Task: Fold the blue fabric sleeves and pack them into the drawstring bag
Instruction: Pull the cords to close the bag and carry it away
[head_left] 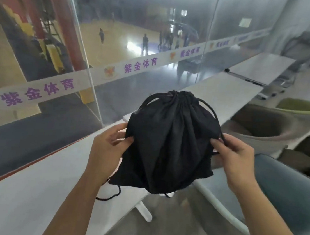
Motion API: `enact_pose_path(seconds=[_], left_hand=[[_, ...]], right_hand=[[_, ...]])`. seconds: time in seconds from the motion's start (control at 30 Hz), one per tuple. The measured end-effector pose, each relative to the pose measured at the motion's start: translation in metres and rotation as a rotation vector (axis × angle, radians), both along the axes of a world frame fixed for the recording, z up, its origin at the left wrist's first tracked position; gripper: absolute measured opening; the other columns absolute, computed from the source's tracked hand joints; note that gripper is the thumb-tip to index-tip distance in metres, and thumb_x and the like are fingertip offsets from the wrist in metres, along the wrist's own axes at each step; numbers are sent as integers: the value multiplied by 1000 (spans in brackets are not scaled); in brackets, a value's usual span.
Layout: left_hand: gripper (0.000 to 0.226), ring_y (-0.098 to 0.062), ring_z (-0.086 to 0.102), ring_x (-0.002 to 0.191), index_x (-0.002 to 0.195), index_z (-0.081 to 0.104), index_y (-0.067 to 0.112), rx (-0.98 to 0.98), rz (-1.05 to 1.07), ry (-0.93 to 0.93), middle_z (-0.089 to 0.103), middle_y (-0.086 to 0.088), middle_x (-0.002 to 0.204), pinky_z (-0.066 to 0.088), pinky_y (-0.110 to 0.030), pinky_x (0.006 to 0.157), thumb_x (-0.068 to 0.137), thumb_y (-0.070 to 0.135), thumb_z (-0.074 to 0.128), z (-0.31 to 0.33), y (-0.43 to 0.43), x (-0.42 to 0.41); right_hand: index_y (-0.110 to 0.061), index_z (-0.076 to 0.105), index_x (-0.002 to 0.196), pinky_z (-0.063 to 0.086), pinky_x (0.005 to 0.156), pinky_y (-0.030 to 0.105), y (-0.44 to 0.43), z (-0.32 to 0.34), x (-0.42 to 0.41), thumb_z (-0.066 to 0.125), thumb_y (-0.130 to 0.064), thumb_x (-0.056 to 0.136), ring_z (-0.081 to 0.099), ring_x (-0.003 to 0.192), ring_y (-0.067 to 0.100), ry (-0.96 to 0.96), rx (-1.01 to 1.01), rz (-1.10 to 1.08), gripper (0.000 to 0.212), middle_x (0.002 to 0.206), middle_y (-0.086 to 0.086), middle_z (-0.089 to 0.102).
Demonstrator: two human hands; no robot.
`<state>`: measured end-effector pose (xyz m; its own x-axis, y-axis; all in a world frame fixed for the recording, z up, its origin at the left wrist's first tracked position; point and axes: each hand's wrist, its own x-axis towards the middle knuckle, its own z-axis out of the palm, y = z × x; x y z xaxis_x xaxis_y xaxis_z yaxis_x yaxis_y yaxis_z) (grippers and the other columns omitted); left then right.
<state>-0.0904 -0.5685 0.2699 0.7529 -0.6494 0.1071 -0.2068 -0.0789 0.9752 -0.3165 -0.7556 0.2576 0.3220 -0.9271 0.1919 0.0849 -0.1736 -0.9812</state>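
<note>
A black drawstring bag (170, 143) hangs in the air between my hands, its mouth (179, 94) cinched tight and pointing away from me. It looks bulged, as if filled. My left hand (108, 147) pinches the bag's left edge. My right hand (235, 154) grips the right edge together with a black cord (214, 114) that loops up to the mouth. Another cord end (112, 194) dangles below the bag. No blue fabric sleeves are in view.
A long white counter (37, 185) runs along a glass wall (93, 42) on my left, overlooking a sports hall. Grey and green chairs (265, 127) stand to the right. A teal cushioned seat (283, 188) lies near my right arm.
</note>
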Motion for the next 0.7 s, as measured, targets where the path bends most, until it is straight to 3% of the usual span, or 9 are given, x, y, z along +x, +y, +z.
enact_pose_path(seconds=[0.07,0.17,0.43,0.6,0.7], left_hand=[[37,-17,75,88,104,71,44,-19,-119,-10,78,7,94,61,-46,84,89,10,72,13,-20,-31],[35,-18,75,86,104,71,43,-46,-288,-22,79,7,92,62,-43,78,88,12,74,26,-52,-90],[35,-5,75,74,102,71,29,-159,-747,27,78,11,78,56,-13,64,87,-3,69,58,-135,-299],[36,-26,76,87,114,73,21,-139,-923,91,79,-7,90,61,-44,80,89,-4,67,57,-188,-442],[35,-22,76,81,112,72,23,-145,-989,74,79,-6,89,62,-36,71,89,-3,68,48,-217,-522]], right_hand=[[-18,80,97,60,70,35,6,14,-54,68,0,89,72,80,21,-28,-17,-72,23,91,6,79],[-20,80,91,59,68,28,17,32,-133,66,2,89,71,78,16,-57,-44,-212,26,85,1,79],[-13,77,91,57,60,26,45,69,-361,65,7,87,70,74,15,-74,-102,-648,23,76,-5,76],[-18,76,87,54,56,19,48,79,-500,66,6,88,70,68,7,-28,-103,-816,26,72,-9,75],[-18,75,84,55,57,18,41,75,-573,65,7,88,69,66,4,-26,-84,-883,27,68,-11,73]])
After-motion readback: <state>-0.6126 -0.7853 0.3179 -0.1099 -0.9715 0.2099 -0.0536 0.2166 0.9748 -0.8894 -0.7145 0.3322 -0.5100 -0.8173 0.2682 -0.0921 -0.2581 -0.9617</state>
